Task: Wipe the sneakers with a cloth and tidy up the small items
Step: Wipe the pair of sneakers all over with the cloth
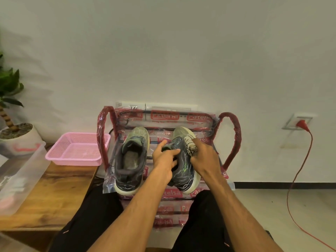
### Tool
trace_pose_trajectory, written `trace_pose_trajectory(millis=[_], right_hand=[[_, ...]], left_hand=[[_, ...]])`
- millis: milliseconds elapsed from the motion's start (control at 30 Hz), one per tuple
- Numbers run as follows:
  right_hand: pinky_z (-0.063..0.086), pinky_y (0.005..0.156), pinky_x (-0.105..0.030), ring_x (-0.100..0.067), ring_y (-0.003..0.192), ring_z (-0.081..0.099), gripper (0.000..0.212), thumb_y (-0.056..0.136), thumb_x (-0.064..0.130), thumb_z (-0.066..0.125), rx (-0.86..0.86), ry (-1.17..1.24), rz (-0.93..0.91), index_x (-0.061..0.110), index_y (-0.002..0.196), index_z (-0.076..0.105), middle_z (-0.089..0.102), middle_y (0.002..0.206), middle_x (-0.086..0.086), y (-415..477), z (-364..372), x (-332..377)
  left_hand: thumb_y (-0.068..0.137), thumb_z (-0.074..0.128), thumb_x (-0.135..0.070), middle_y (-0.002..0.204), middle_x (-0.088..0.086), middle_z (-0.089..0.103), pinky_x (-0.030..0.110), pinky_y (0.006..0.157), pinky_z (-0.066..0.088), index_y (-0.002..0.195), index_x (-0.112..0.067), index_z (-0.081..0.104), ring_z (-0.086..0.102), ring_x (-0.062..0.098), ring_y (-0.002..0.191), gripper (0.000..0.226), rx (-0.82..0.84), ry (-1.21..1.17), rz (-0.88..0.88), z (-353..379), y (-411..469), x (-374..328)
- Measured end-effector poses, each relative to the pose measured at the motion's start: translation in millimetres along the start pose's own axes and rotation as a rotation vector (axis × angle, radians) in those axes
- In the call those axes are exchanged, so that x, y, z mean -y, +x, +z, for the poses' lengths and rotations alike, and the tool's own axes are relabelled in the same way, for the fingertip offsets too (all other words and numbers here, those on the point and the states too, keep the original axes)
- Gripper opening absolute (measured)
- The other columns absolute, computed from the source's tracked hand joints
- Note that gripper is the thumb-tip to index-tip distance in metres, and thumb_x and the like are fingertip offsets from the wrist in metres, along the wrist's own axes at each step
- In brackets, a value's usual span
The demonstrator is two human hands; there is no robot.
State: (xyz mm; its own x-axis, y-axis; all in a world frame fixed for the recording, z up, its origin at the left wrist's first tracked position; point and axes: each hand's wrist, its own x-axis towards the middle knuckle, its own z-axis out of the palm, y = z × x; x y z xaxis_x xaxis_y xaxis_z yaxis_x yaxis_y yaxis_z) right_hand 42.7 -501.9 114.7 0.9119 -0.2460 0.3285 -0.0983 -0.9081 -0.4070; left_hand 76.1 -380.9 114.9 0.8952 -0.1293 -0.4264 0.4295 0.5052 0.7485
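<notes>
Items counted: two sneakers (131, 171); one cloth (190, 145); two hands: left hand (164, 159), right hand (204, 157). Surroundings: one rack (234, 135), one pink basket (76, 151), one clear box (21, 171), one wooden tabletop (60, 188), one potted plant (11, 106) — plus one red cable (300, 170) and one wall socket (298, 122).

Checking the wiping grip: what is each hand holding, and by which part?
The right hand grips a rolled beige striped cloth by its lower end; the left hand holds the dark grey sneaker under it at its collar.
</notes>
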Motion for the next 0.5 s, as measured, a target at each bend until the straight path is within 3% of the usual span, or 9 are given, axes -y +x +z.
trace_pose_trajectory(millis=[100, 167, 300, 400, 500], right_hand=[[0.036, 0.06, -0.024, -0.02, 0.075, 0.058, 0.036, 0.081, 0.002, 0.059, -0.054, 0.052, 0.0, 0.013, 0.115, 0.061, 0.07, 0.096, -0.005, -0.4, -1.9, -5.5], [0.039, 0.061, -0.023, -0.015, 0.074, 0.056, 0.038, 0.081, 0.0, 0.06, -0.104, 0.098, -0.005, 0.014, 0.116, 0.062, 0.07, 0.098, -0.003, 0.8, -2.2, -7.1], [0.055, 0.07, -0.04, -0.024, 0.085, 0.065, 0.045, 0.078, -0.002, 0.059, -0.184, 0.15, -0.027, 0.016, 0.12, 0.06, 0.069, 0.104, -0.003, 5.9, -4.0, -6.0], [0.055, 0.072, -0.042, -0.027, 0.087, 0.066, 0.046, 0.079, -0.002, 0.058, -0.104, 0.205, -0.028, 0.016, 0.121, 0.061, 0.071, 0.102, -0.007, 6.8, -6.1, -0.3], [0.055, 0.07, -0.041, -0.029, 0.084, 0.066, 0.043, 0.077, -0.002, 0.056, -0.024, 0.223, -0.011, 0.016, 0.115, 0.065, 0.072, 0.096, -0.009, 3.0, -1.1, 3.0]], left_hand=[[0.079, 0.062, 0.019, 0.104, 0.012, 0.068, 0.048, 0.081, 0.059, 0.133, -0.021, 0.054, 0.069, 0.029, 0.093, 0.067, -0.009, 0.065, 0.06, 4.2, -1.0, 1.6], [0.079, 0.063, 0.018, 0.104, 0.007, 0.069, 0.05, 0.083, 0.058, 0.129, -0.025, 0.056, 0.069, 0.028, 0.093, 0.067, 0.005, 0.138, 0.11, 5.3, -1.2, 2.0], [0.078, 0.067, 0.015, 0.113, 0.005, 0.066, 0.047, 0.089, 0.056, 0.128, -0.032, 0.054, 0.066, 0.025, 0.101, 0.07, 0.065, 0.361, 0.207, 6.3, 7.1, -0.9], [0.079, 0.07, 0.008, 0.112, -0.001, 0.059, 0.046, 0.096, 0.051, 0.137, -0.028, 0.046, 0.06, 0.024, 0.109, 0.072, 0.138, 0.637, 0.283, 9.0, 8.6, -3.5], [0.08, 0.073, -0.007, 0.121, -0.001, 0.06, 0.035, 0.095, 0.047, 0.138, -0.027, 0.044, 0.058, 0.022, 0.115, 0.068, 0.115, 0.921, 0.42, 8.7, 7.8, 1.2]])
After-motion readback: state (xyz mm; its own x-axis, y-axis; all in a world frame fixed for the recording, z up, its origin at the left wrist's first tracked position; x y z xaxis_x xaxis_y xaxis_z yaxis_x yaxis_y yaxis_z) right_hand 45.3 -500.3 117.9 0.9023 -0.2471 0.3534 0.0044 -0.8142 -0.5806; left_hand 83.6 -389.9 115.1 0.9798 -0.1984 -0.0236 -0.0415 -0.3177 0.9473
